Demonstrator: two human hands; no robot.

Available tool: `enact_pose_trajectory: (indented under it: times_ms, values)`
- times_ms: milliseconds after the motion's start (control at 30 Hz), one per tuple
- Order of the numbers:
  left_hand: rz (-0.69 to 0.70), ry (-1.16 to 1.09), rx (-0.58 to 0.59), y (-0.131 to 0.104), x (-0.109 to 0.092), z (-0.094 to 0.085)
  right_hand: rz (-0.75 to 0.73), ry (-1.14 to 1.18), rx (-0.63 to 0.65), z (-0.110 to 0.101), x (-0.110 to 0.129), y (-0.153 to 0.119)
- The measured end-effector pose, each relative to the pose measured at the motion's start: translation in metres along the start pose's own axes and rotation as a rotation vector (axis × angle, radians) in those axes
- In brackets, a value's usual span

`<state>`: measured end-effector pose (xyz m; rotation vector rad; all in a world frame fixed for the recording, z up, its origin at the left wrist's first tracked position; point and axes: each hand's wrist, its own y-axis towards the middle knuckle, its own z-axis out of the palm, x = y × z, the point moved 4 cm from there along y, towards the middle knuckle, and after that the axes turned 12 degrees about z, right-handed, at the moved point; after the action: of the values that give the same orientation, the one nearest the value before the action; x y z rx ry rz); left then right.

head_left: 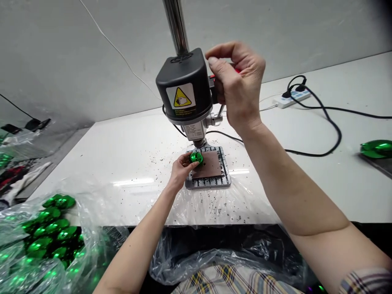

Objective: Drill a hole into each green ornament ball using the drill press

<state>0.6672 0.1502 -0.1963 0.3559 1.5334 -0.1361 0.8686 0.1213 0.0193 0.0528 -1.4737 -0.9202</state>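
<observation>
My left hand [183,168] pinches a shiny green metallic-looking piece [196,157] by its left and lower edge. It is held over a brown board [211,166] on the slotted metal base [208,185], just below the chuck [200,143] of a small bench drill press [183,87]. My right hand [240,77] is raised beside the black motor housing, its fingers curled round the press's feed lever [221,109]; red shows between the fingers. Most of the lever's grip is hidden by the hand. The drill bit's tip cannot be made out.
More green pieces [50,230] lie in a clear plastic bag [94,216] at the left. Dark shavings dot the white table [128,147]. A power strip [292,98] with black cables stands at the right, and another green piece [376,149] lies at the far right.
</observation>
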Motion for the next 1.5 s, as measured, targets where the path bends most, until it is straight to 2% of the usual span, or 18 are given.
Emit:
enact_pose_trajectory:
  times_ms: [267,367,500,733,933,1200,1333,1500]
  values:
    - [0.224,0.325,0.119,-0.005,-0.014,0.017,-0.026,-0.082,0.027,0.001,-0.003,0.004]
    - [0.274,0.278,0.115,-0.009,-0.011,0.025,-0.059,-0.154,0.037,0.001,-0.007,0.006]
    - [0.255,0.146,0.158,-0.012,0.001,0.036,-0.055,-0.152,0.028,0.000,-0.010,0.006]
    - [0.233,0.080,0.124,-0.013,0.010,0.038,-0.114,-0.158,0.057,0.000,-0.006,0.002]
    - [0.227,0.069,0.099,-0.013,0.012,0.037,-0.237,0.127,0.031,-0.004,0.007,-0.023]
    - [0.241,0.056,0.089,-0.012,0.015,0.037,-0.316,-0.069,-0.102,-0.012,-0.002,-0.068]
    - [0.253,0.053,0.089,-0.012,0.015,0.038,-0.323,-0.007,-0.138,-0.015,-0.003,-0.079]
    - [0.261,0.055,0.093,-0.013,0.013,0.038,-0.349,0.065,-0.114,-0.018,-0.004,-0.085]
